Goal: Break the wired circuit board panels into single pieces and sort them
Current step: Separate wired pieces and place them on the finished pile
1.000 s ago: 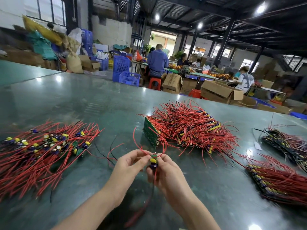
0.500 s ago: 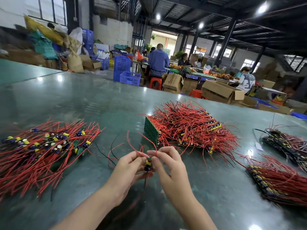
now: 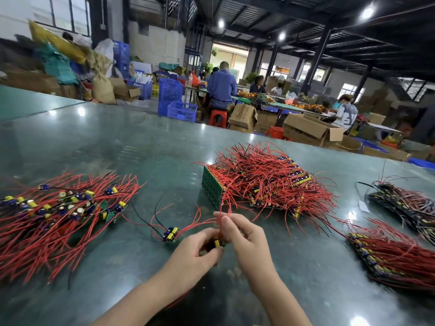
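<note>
My left hand (image 3: 196, 251) and my right hand (image 3: 244, 238) meet over the green table (image 3: 106, 142) and pinch a small board piece (image 3: 217, 243) with a yellow part and red wires between their fingertips. A separated single board (image 3: 170, 234) with red and black wires lies on the table just left of my hands. Singles lie heaped in a pile (image 3: 58, 212) at the left. A stack of unbroken wired panels (image 3: 259, 184) stands behind my hands, its green underside facing left.
Two more bundles of wired panels lie at the right: one (image 3: 388, 257) near the front edge, a darker one (image 3: 404, 203) behind it. Beyond the table are blue crates (image 3: 174, 100), cardboard boxes (image 3: 308, 130) and seated workers (image 3: 222, 88).
A single board has come off and now lies on the table left of my hands. My hands have dropped lower and still pinch the remaining piece.
</note>
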### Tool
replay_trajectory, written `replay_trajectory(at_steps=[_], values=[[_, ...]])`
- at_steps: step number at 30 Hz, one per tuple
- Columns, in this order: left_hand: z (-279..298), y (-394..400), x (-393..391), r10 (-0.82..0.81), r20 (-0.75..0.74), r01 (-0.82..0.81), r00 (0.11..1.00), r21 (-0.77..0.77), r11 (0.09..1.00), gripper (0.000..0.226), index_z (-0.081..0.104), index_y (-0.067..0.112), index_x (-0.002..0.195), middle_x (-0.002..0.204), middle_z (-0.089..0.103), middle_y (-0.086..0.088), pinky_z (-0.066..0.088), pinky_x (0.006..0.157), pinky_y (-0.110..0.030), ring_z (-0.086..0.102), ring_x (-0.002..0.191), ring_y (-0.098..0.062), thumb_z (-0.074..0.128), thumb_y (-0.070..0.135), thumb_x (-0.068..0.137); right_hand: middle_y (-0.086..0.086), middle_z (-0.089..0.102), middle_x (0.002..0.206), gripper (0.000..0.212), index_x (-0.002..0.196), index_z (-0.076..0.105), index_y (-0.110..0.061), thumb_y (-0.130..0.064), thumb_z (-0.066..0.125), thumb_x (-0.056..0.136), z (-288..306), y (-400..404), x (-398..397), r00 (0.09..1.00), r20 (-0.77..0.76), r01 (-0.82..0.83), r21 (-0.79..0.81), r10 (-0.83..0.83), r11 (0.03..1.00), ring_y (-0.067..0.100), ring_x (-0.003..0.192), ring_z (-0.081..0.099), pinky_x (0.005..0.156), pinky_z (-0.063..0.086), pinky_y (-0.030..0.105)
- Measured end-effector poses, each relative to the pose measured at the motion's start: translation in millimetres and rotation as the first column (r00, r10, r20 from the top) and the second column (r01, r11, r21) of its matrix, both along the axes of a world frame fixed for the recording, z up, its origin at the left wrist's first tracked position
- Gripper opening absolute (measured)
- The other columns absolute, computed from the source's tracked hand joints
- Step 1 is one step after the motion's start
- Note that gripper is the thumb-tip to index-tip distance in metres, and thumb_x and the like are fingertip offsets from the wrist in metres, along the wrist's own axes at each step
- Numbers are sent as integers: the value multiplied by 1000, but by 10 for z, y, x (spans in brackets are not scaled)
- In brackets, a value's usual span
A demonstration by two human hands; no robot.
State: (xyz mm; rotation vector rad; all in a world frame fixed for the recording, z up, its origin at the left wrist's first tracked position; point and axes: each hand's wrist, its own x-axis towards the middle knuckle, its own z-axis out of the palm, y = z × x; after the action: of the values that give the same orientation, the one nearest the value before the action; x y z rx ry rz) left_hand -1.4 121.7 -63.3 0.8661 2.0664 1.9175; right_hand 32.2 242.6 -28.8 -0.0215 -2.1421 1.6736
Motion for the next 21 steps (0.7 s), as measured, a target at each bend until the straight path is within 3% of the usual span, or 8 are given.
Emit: replay_trajectory(at_steps=[3,5,7,10,11,16,21], values=[[-37,7,7,22,-43,-24,999,-45,999,27,65,31,103,90,70,13,51,74,-31,58,75,-1,55,24,79,1,71,85,23,80,73,-26,-4,66,85,-24,14,-12,999,32,-4,67,1,998,7,76,64,72,52,26],[-50,22,15,40,-30,-42,999,-53,998,26,63,27,102,88,69,4,50,72,-32,57,72,-4,53,24,79,4,72,80,25,76,72,-25,-2,66,84,-44,24,-24,999,31,21,63,-23,998,12,72,65,74,54,35],[-54,50,40,67,51,-68,996,6,998,19,59,15,93,74,60,-5,47,64,-37,52,65,-12,49,21,77,-1,72,77,29,73,71,-26,0,65,84,-55,27,-18,1000,5,27,52,-27,998,9,71,65,72,53,29],[-56,105,70,96,169,-118,981,126,985,3,48,6,79,59,50,1,43,54,-35,47,55,-19,47,8,82,-3,72,73,29,70,73,-25,0,67,83,-67,8,-5,998,-24,50,-29,-51,998,4,69,64,68,51,18],[-59,116,78,106,179,-131,978,137,982,9,47,5,80,57,49,1,42,52,-35,46,52,-20,46,1,87,-3,72,72,27,70,74,-24,-1,67,82,-70,0,-4,997,-26,70,-78,-72,994,4,69,64,68,50,16],[-41,187,90,140,199,-166,970,121,979,14,47,5,81,52,46,-6,38,45,-32,43,43,-22,45,-6,89,-5,71,69,23,67,75,-20,-1,71,78,-92,10,-20,974,-21,211,-268,-225,940,1,66,60,66,47,13],[-15,205,82,152,201,-170,968,76,983,15,45,5,78,45,38,-3,36,38,-27,35,33,-20,44,-7,88,-5,72,69,17,68,76,-14,0,73,75,-92,22,-36,965,24,251,-361,-260,898,-2,64,60,63,46,8]])
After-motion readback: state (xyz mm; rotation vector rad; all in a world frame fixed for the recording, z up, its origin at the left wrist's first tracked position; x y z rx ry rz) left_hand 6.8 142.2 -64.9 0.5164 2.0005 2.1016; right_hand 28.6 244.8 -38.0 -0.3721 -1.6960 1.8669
